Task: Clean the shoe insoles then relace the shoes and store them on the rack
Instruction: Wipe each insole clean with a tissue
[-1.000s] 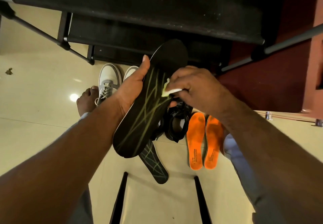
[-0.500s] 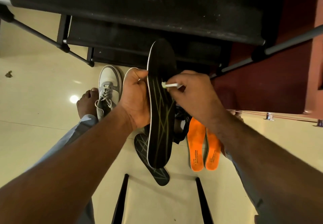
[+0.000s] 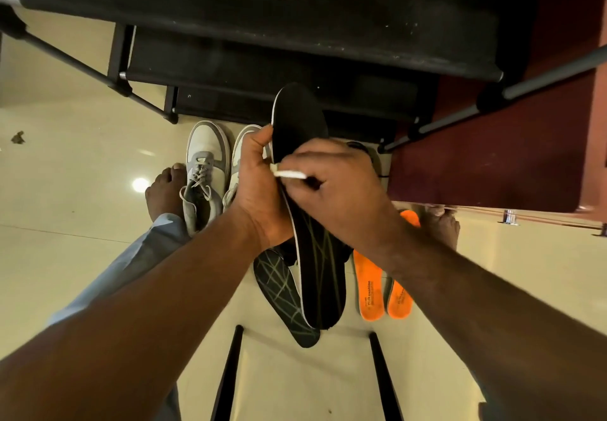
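Observation:
My left hand (image 3: 259, 187) grips a black insole with yellow-green lines (image 3: 315, 256) by its left edge and holds it upright in front of me. My right hand (image 3: 341, 197) pinches a small white wipe (image 3: 290, 174) against the insole's left rim. A second black lined insole (image 3: 285, 299) lies on the floor just below. Two orange insoles (image 3: 369, 289) lie side by side to the right. A pair of white and grey laced sneakers (image 3: 207, 171) stands on the floor at the left. Black shoes under the held insole are mostly hidden.
The black shoe rack (image 3: 262, 26) with grey tubes fills the top of the view. A dark red wall panel (image 3: 509, 157) is at the right. My bare feet (image 3: 164, 190) rest on the cream tiled floor. Two black bars (image 3: 226, 378) run along the floor near me.
The insole has been turned from a flat slant to edge-on and upright. My right hand with the wipe has slid left and down across it to its left rim.

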Action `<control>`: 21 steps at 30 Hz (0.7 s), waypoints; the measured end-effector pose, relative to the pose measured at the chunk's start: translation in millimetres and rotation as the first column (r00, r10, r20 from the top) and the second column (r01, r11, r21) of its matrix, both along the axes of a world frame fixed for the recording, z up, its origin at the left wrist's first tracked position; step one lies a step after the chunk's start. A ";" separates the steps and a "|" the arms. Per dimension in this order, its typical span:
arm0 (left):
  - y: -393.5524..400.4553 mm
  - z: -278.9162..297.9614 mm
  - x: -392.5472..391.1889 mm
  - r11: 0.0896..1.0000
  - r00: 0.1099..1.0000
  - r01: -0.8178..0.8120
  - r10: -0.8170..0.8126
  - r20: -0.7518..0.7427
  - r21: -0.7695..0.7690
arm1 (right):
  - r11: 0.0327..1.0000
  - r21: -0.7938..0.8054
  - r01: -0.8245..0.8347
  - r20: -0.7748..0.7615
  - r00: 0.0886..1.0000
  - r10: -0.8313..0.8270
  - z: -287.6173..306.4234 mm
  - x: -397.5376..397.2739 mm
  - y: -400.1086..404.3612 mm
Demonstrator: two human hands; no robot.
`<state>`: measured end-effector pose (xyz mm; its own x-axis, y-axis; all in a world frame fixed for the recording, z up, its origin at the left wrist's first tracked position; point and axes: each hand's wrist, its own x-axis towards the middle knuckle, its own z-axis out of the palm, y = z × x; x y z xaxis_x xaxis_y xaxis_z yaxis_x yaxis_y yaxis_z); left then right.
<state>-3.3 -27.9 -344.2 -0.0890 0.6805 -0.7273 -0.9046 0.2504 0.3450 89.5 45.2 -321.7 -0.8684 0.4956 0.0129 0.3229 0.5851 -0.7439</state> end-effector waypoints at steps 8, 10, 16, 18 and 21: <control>0.5 1.3 5.5 0.999 1.000 0.001 -0.001 -0.018 0.044 | 0.984 0.167 0.055 0.183 0.979 -0.085 -21.1 9.8 26.3; 0.2 1.0 4.4 1.000 1.000 -0.018 0.019 -0.024 0.025 | 0.994 0.106 0.019 0.096 0.995 -0.030 -11.5 3.2 11.7; 3.0 7.2 5.7 0.999 1.000 -0.006 0.006 -0.004 0.038 | 0.984 0.176 -0.025 0.145 0.989 -0.001 -17.7 7.9 27.3; 3.1 6.5 6.7 1.000 1.000 -0.009 0.010 -0.021 0.028 | 0.977 0.212 -0.001 0.167 0.985 -0.035 -19.2 9.1 29.4; 1.8 5.6 3.6 0.999 0.999 -0.035 0.036 -0.040 0.025 | 0.994 0.107 -0.038 0.082 0.996 0.029 -6.8 2.0 9.6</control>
